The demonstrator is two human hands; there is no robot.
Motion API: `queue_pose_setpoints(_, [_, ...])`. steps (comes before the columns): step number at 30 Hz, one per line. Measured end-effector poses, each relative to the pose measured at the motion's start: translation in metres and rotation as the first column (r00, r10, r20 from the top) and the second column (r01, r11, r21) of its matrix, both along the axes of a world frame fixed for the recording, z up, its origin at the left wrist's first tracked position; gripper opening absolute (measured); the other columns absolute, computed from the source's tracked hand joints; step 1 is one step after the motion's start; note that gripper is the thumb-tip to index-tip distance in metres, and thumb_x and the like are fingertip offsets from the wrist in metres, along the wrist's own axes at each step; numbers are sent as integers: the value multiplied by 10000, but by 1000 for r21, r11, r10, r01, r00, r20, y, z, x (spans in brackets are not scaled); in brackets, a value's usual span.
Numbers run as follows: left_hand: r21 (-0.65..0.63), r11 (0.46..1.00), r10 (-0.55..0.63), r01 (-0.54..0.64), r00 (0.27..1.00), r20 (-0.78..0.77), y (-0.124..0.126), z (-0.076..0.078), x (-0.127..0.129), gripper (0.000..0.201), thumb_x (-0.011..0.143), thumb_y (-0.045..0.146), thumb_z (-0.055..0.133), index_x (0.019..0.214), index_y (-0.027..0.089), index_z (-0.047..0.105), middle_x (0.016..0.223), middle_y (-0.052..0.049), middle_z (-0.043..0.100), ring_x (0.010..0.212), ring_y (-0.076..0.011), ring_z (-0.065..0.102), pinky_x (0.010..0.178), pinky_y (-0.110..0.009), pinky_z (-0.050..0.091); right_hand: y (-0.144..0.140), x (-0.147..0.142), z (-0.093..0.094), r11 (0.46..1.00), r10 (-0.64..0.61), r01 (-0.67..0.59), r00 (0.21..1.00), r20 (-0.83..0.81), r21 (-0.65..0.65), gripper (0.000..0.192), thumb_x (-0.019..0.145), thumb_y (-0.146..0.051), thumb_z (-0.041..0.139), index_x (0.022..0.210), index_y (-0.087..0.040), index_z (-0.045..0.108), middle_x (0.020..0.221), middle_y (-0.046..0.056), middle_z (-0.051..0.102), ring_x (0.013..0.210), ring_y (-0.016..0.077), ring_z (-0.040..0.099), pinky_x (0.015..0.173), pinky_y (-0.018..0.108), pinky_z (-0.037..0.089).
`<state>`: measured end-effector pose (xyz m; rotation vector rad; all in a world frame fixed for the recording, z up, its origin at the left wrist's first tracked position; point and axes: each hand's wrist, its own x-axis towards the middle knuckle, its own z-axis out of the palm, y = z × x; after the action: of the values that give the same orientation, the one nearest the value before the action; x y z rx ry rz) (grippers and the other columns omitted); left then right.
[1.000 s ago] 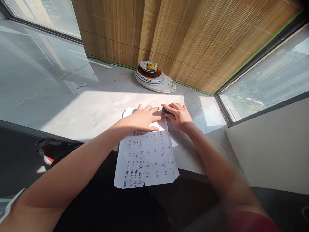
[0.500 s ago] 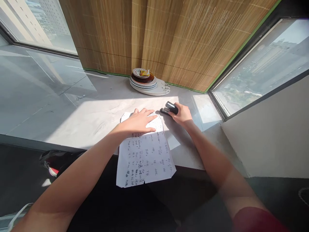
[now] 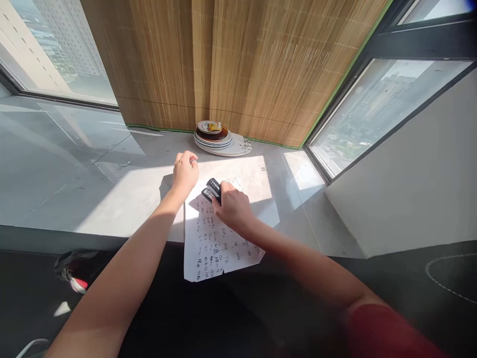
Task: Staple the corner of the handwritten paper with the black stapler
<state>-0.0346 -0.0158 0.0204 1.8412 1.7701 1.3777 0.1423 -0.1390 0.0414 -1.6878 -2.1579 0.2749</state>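
My right hand [image 3: 234, 204] is closed around a black stapler [image 3: 213, 191], which is held over the upper part of a handwritten sheet of paper [image 3: 212, 253]. The stapler's jaws are apart and point to the upper left. I cannot tell whether the stapler touches the paper. The sheet lies on the pale windowsill [image 3: 130, 199], with its near end sticking out past the front edge. My left hand [image 3: 186, 171] is off the paper, just beyond its top left corner, with its fingers curled in and nothing visible in them.
Behind my hands stands a stack of plates [image 3: 214, 141] with a small yellow packet [image 3: 214, 127] on top. A bamboo blind [image 3: 231, 64] hangs behind it. Two small dark marks lie on the sill at right. A white wall [image 3: 402, 179] borders the right side.
My left hand has lifted off the paper and moved left, its fingers curling in. My right hand has carried the stapler left, from beside the paper to over it. The view has shifted.
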Motion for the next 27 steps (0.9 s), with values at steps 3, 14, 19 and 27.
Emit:
queue_pose_setpoints(3, [9,1000,28,-28,1000,2,5,-6,-8,146,941,133,576,908,273,596,1093,-77,658,992,-268,678,1006,-439,530,0,-4,-11,1000,-5,5,996,84,-10,120,1068,-321,618,1060,-209,575,1036,108,744,848,233,699,638,313,431])
queue_pose_setpoints(14, [93,996,8,-8,1000,5,12,-14,-1,145,922,132,657,866,264,635,1046,-82,623,939,-256,668,1006,-448,538,23,132,-19,937,-349,350,934,71,4,253,1068,-461,648,1067,-210,616,962,135,744,820,277,714,642,331,435])
queue_pose_setpoints(19, [162,986,-61,47,995,81,11,-5,-4,256,1094,306,569,851,242,620,894,-71,589,971,-275,647,1016,-455,525,65,182,-15,908,-338,369,925,-174,197,560,1154,-574,257,984,-236,670,851,100,717,799,271,693,751,388,545])
queue_pose_setpoints(27, [401,907,-195,127,971,135,-4,14,1,711,1127,743,267,849,230,672,914,-102,637,865,-246,634,884,-410,558,133,188,-84,987,-155,146,977,148,66,651,1024,-226,347,1656,-116,459,1725,227,455,1639,335,402,1323,557,383])
